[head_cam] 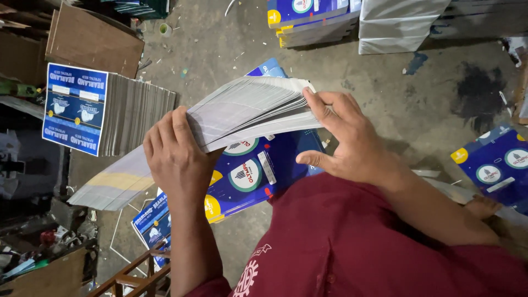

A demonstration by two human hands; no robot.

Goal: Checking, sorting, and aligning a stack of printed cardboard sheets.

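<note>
My left hand (175,157) grips the near left end of a thick stack of flat grey card sheets (247,107), fingers curled over its top. At the stack's right end my right hand (344,140) grips it too, thumb below and fingers spread over the edge. The sheets fan out between the two hands. Under the stack lies a blue printed carton sheet with round white emblems and yellow corners (253,176).
A tall pile of blue-faced cartons (104,110) stands on its side at the left. More blue cartons (308,19) and a white wrapped bundle (396,22) lie at the back. Another blue sheet (495,165) is at right. A wooden rail (132,272) sits near left.
</note>
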